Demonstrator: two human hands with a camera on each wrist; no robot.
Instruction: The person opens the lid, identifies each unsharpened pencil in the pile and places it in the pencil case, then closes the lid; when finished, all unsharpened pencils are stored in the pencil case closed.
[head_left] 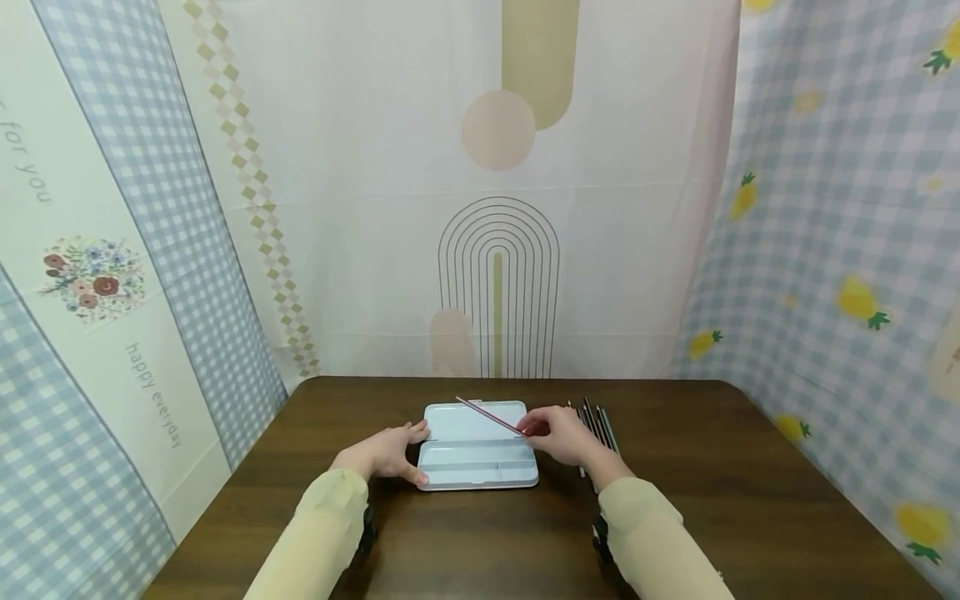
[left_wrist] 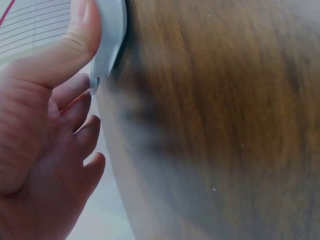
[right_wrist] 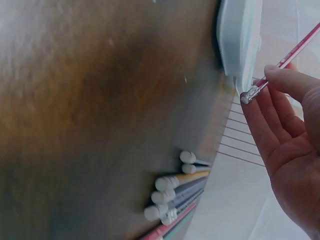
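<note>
One slim red pencil [head_left: 491,416], pinched at its eraser end by the right hand [head_left: 562,435], slants far-left over the open pale-blue tin case [head_left: 480,467]; the left hand [head_left: 386,454] grips the case's left edge.

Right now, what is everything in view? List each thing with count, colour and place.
Pencil case: one, pale blue-grey, open flat at the middle of the table, lid half to the far side.
Red pencil: one, red with a white eraser end, held slanting above the open case.
Loose pencils: a small bunch, exact count unclear, mixed dark, yellow, red and green with white erasers, lying on the table right of the case.
Table: one, dark brown wood.
Backdrop cloths: patterned, cream behind, blue check at both sides.
Left hand: holds the case's left edge between thumb and fingers.
Right hand: pinches the red pencil near its eraser end.
</note>
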